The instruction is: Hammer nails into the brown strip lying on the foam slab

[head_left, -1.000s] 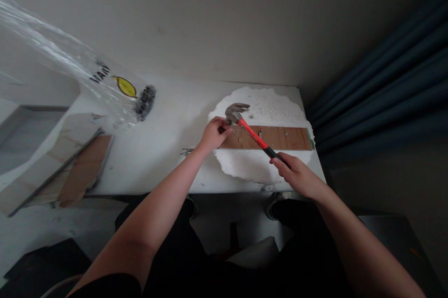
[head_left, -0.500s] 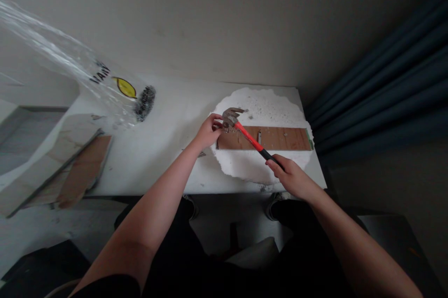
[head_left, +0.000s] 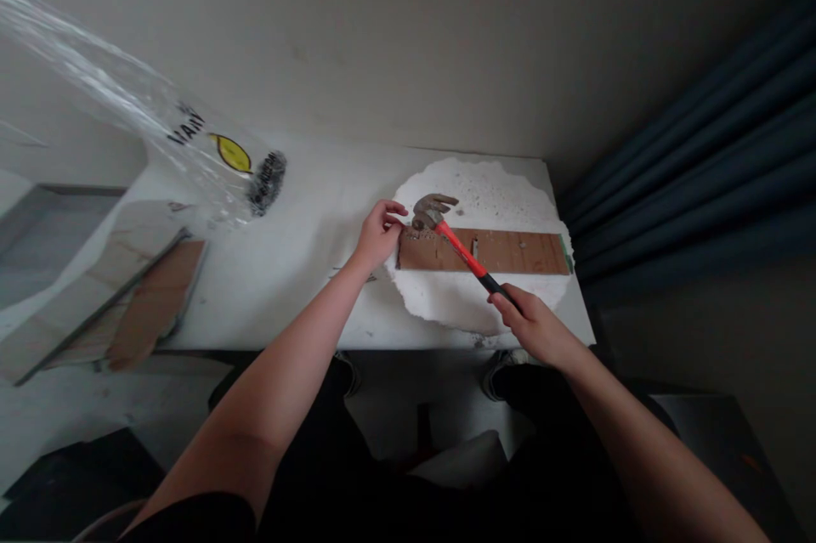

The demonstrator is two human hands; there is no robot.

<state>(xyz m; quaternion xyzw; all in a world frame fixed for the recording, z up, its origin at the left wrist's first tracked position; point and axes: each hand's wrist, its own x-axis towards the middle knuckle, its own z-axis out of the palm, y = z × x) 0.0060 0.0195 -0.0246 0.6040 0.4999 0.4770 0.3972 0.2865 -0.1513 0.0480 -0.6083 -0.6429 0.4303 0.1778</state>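
My right hand grips the black end of a claw hammer with a red and black handle. The hammer's metal head lies over the upper left end of a brown wooden-looking board, where small grey crumbs are scattered. My left hand is at that same end, fingers bent and fingertips close to the board's corner and the hammer head. Whatever is between its fingertips is too small to make out. Under the board is a ragged-edged white slab, pitted and sprinkled with bits along its far side.
The white table stands against a wall. A clear plastic bag with a yellow print is at the left. Broken board pieces lean past the left front edge. A dark curtain hangs at the right.
The hammer head has shifted slightly right, away from my left fingers. My left index finger looks straighter. The view has moved a little; the board stays on the slab.
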